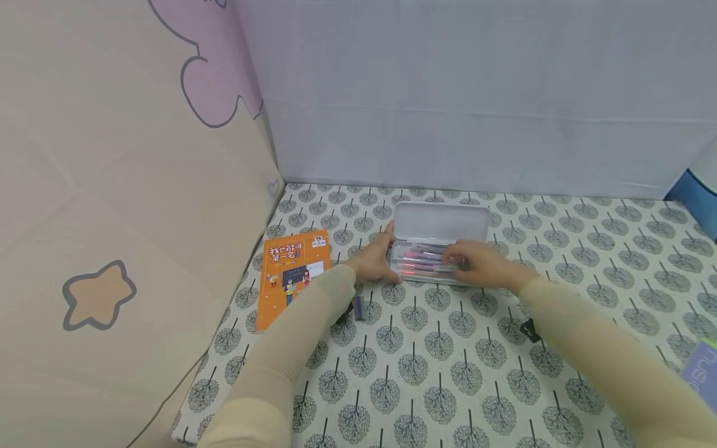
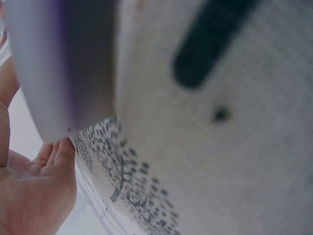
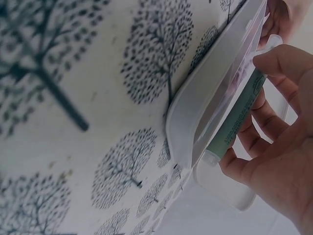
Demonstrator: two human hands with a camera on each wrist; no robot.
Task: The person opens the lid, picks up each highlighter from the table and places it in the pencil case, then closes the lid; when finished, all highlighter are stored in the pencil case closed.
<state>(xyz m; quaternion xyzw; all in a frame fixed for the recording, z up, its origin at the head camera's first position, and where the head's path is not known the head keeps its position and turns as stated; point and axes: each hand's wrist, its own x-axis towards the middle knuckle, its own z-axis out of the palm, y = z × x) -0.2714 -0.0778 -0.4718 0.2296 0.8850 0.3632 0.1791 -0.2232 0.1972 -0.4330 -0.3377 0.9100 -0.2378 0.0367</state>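
Observation:
An open white pencil case [image 1: 442, 223] lies on the table, its lid tilted back at the far side. Several pens [image 1: 417, 266] with pink and purple parts fill its tray. Spread around the case's left end is my left hand [image 1: 374, 258], thumb at the front corner and fingers reaching toward the back. In the left wrist view that hand [image 2: 41, 191] shows straight fingers. My right hand [image 1: 484, 264] is over the right part of the tray. Its thumb and fingers [image 3: 283, 61] pinch a green pen [image 3: 239, 112] with translucent ends, held at the tray's rim.
An orange book [image 1: 280, 274] lies to the left of the case. A small purple block [image 1: 359, 308] sits beside my left forearm and looms large in the left wrist view. At the right edge is a purple-blue item [image 1: 700, 373] with white lettering. A tree-patterned cloth [image 1: 414, 373] covers the table.

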